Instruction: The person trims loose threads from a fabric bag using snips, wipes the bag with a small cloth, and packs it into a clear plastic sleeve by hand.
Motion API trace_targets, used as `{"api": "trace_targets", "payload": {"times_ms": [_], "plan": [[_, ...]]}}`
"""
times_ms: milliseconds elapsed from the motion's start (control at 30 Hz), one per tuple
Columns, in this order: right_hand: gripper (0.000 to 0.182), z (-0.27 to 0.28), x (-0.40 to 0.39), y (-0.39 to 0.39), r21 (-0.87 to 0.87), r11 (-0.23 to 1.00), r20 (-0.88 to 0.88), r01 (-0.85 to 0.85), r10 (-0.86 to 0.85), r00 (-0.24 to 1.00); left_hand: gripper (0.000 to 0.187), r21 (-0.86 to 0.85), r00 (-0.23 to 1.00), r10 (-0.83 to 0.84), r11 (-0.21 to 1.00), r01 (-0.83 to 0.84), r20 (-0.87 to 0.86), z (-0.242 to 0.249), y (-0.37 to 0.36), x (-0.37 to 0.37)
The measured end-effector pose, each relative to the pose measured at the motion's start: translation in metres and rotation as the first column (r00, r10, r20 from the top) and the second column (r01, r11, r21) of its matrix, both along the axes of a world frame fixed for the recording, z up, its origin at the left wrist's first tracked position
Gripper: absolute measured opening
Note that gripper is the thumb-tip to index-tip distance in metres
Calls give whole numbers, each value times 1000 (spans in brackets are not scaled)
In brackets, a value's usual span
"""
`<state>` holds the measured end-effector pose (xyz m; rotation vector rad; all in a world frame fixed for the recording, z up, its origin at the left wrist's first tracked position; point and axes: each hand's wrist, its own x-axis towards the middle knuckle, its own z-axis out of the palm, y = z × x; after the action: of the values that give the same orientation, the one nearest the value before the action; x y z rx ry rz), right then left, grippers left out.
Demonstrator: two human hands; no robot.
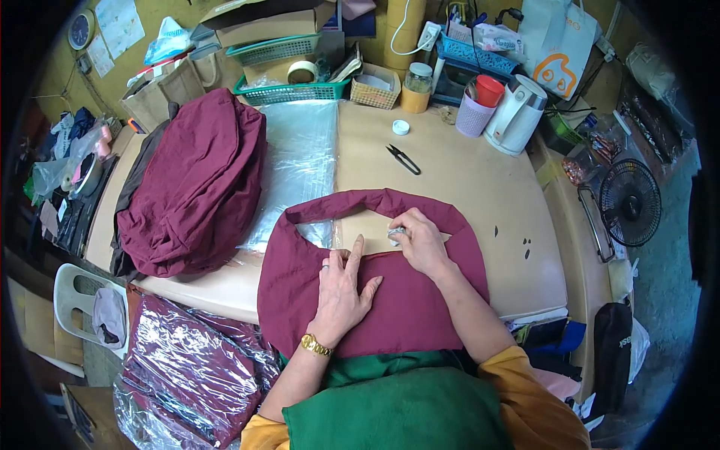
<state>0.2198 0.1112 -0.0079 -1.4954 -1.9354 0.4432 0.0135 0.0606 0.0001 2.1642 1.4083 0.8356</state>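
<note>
A maroon fabric bag (390,307) lies flat at the table's front edge, its broad strap curving round behind the opening. On the left part of its top edge rests my left hand (343,289), palm down with fingers apart and nothing held. My right hand (421,241) is closed on a small whitish crumpled piece (395,235) at the opening; its fingers are pressed together over it. Behind the bag, thread snips (403,159) lie on the table (450,172).
Folded maroon bags (195,187) are stacked at the left beside clear plastic sheets (296,150). A white lid (401,127), a jar (418,86), a purple cup (474,114) and a kettle (516,115) stand behind. A black fan (630,202) is at the right.
</note>
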Motion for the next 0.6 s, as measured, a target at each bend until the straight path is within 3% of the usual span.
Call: {"api": "trace_targets", "payload": {"times_ms": [67, 200, 267, 333, 400, 433, 467, 600], "plan": [[14, -7, 3, 1, -21, 996, -292, 85, -88, 952, 60, -9, 998, -45, 999, 45, -42, 4, 1, -2], [16, -27, 17, 12, 38, 993, -419, 110, -84, 904, 59, 21, 988, -130, 991, 132, -79, 10, -21, -5], [12, -16, 18, 11, -118, 993, -570, 21, -85, 817, 60, 38, 986, -138, 989, 142, -95, 4, -35, -3], [13, 6, 4, 2, -62, 998, -543, -13, -23, 840, 61, 101, 980, -105, 987, 123, -166, -4, -39, -2], [10, 13, -15, -8, 106, 980, -97, -166, 176, 980, 62, 90, 980, -112, 988, 128, -167, -4, -39, -2], [9, 9, -25, -16, 85, 956, 48, -280, 277, 960, 58, 73, 982, -105, 990, 118, -159, -3, -39, -1], [7, -4, -35, -24, 79, 953, -13, -292, 294, 956, 55, 55, 984, -99, 993, 108, -151, -3, -39, 0], [7, 5, -1, -27, 117, 930, 92, -350, 341, 936, 54, 54, 973, -78, 994, 91, -215, -6, -38, 2]]}}
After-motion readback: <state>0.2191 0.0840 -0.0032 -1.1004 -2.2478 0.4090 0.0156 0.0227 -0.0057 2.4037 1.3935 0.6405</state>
